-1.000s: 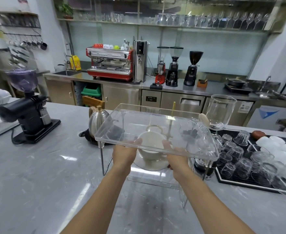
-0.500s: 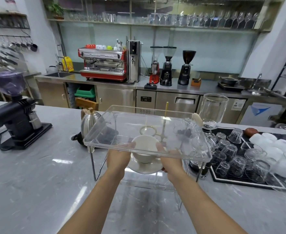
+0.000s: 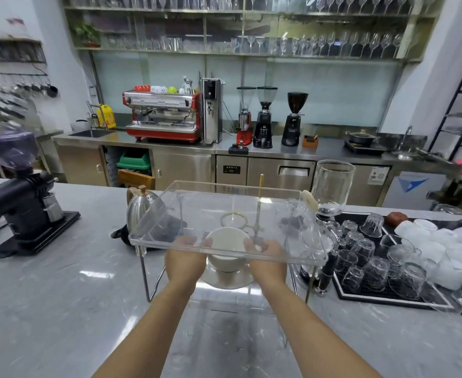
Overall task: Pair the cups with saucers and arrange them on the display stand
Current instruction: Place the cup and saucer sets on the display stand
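A clear acrylic display stand (image 3: 224,203) with thin metal legs stands on the grey marble counter. Under its top shelf a white cup (image 3: 225,261) sits on a white saucer (image 3: 224,281). My left hand (image 3: 184,264) holds the cup's left side and my right hand (image 3: 269,264) holds its right side. Through the shelf I see my fingertips curled beside the cup's rim. The top shelf carries nothing. Several more white cups (image 3: 442,241) are piled at the far right.
A steel kettle (image 3: 139,205) stands behind the stand's left corner and a black grinder (image 3: 25,192) is at the far left. Right of the stand are a glass siphon (image 3: 330,186) and a black mat (image 3: 341,294) with several upturned glasses.
The view has shifted a little. Both hands stay on the cup and saucer under the top shelf, with no clear change in grip.
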Demonstrator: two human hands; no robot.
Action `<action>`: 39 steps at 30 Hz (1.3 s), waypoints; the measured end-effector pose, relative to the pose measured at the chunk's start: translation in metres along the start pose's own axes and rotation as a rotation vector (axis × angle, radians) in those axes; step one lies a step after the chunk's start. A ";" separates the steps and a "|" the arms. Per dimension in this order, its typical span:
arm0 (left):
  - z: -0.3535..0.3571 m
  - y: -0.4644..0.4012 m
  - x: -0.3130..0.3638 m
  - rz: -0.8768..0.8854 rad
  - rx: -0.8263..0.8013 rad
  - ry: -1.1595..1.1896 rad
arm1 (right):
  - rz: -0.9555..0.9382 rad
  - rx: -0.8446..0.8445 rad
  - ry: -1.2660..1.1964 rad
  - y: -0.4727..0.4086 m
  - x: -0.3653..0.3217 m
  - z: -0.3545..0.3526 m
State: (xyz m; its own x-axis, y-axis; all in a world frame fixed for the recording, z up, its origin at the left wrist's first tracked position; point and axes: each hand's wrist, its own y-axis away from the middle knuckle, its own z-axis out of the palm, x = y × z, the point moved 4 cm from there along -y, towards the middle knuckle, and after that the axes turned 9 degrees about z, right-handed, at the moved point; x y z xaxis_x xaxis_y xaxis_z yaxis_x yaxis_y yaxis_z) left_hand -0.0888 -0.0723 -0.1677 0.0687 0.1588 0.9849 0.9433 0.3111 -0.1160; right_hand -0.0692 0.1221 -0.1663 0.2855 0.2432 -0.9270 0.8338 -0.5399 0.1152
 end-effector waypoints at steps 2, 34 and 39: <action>-0.001 0.005 0.009 0.104 0.001 -0.065 | -0.066 0.042 0.083 0.003 -0.006 -0.002; -0.045 0.232 -0.021 0.675 -0.173 -0.518 | -0.530 -0.072 0.342 0.197 0.089 -0.080; -0.031 0.258 -0.030 0.691 -0.228 -0.507 | -0.496 0.012 0.359 0.209 0.114 -0.105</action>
State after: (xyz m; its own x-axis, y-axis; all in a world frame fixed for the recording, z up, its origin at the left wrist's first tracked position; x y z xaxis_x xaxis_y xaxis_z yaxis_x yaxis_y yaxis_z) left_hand 0.1627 -0.0257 -0.2234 0.5457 0.6552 0.5223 0.7898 -0.1938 -0.5820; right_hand 0.1872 0.1211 -0.2101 0.0073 0.7231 -0.6907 0.9035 -0.3008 -0.3053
